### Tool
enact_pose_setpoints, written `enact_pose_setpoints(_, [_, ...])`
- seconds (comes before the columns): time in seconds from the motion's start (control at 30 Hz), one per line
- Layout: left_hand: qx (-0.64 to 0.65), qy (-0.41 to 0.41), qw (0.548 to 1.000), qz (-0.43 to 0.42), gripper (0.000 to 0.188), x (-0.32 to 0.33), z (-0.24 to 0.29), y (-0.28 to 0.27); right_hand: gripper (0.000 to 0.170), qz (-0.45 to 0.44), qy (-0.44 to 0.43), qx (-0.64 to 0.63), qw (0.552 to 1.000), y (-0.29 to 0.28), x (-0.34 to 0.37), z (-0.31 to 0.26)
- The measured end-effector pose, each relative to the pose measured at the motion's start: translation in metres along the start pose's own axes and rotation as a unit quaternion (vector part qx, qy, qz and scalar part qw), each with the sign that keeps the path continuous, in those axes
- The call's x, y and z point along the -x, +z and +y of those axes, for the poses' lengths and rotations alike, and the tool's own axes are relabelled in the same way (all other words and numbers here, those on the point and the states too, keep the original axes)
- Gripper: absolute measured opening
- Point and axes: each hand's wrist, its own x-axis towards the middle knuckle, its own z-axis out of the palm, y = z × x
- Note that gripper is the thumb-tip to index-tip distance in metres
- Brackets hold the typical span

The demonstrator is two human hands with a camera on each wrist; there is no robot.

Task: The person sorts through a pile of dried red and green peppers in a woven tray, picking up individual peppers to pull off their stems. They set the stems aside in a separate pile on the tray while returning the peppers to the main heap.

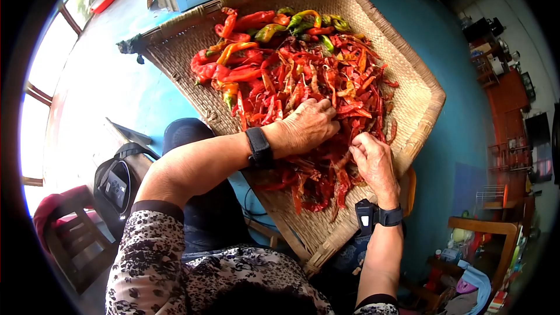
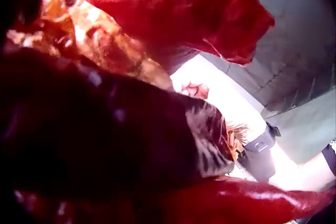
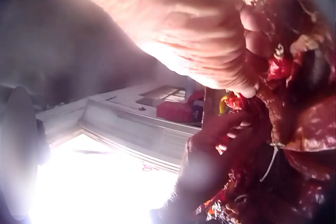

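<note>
Over one woven basket (image 1: 421, 81), seen from above, I count two hands at work, both within its rim. Dried red peppers (image 1: 291, 79): one heap, too many to count, mid-basket and toward my side. Fresh red peppers (image 1: 242, 74): several, at the far left. Green-tinged peppers (image 1: 269, 32): several, along the far edge of the heap. Wrist straps (image 1: 257, 143): two, one per wrist.

Pose, left: forearm crosses from the left, elbow bent; my left hand (image 1: 308, 124) lies back-up, fingers bent down into the heap. Grip: cannot tell whether the fingertips are apart or clamped.

Pose, right: forearm rises from below; my right hand (image 1: 375, 160) angles inward beside the left, fingers curled. Grip: thumb and fingers together on one dark red pepper (image 3: 269, 109), at the heap's right side.
</note>
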Motion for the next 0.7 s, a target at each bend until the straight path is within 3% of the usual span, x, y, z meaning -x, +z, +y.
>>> enact_pose_setpoints(0.17, [0.016,-0.015,0.999,-0.033,0.02,-0.006,-0.003,-0.005,0.01,0.083,0.053,-0.123,0.987,-0.019,0.009,0.003])
enact_pose_setpoints(0.23, [0.026,-0.021,0.999,-0.017,0.019,-0.005,-0.003,-0.003,0.009,0.176,0.042,-0.093,0.979,-0.03,0.012,0.014])
enact_pose_setpoints(0.3, [0.045,-0.029,0.998,-0.025,0.018,-0.006,-0.004,0.001,0.008,0.281,0.04,-0.151,0.947,-0.042,0.018,0.031])
enact_pose_setpoints(0.37, [0.064,-0.034,0.997,0.004,0.019,-0.007,-0.007,0.007,0.008,0.391,0.009,0.067,0.918,-0.06,0.026,0.065])
enact_pose_setpoints(0.4, [0.082,-0.04,0.995,0.033,0.021,-0.008,-0.007,0.008,0.009,0.381,0.09,-0.047,0.919,-0.069,0.034,0.071])
enact_pose_setpoints(0.43, [0.084,-0.04,0.995,0.033,0.021,-0.009,-0.006,0.006,0.008,0.384,0.094,-0.072,0.916,-0.076,0.041,0.078])
enact_pose_setpoints(0.5, [0.178,-0.136,0.975,-0.01,0.024,-0.012,-0.004,-0.006,0.007,0.42,0.097,-0.051,0.901,-0.085,0.05,0.088])
enact_pose_setpoints(0.53, [0.197,-0.153,0.968,0.007,0.026,-0.012,-0.003,-0.01,0.008,0.418,0.156,-0.022,0.895,-0.09,0.057,0.089])
enact_pose_setpoints(0.57, [0.198,-0.152,0.968,0.008,0.026,-0.013,-0.003,-0.013,0.008,0.418,0.156,-0.02,0.895,-0.091,0.062,0.09])
enact_pose_setpoints(0.6, [0.247,-0.161,0.956,0.003,0.026,-0.014,-0.004,-0.015,0.011,0.383,0.235,0.145,0.882,-0.09,0.062,0.086])
enact_pose_setpoints(0.63, [0.294,-0.17,0.94,-0.002,0.026,-0.014,-0.006,-0.017,0.014,0.334,0.305,0.305,0.838,-0.09,0.061,0.081])
enact_pose_setpoints(0.7, [0.306,-0.165,0.938,0.01,0.024,-0.016,-0.007,-0.019,0.02,0.288,0.33,0.375,0.817,-0.08,0.056,0.072])
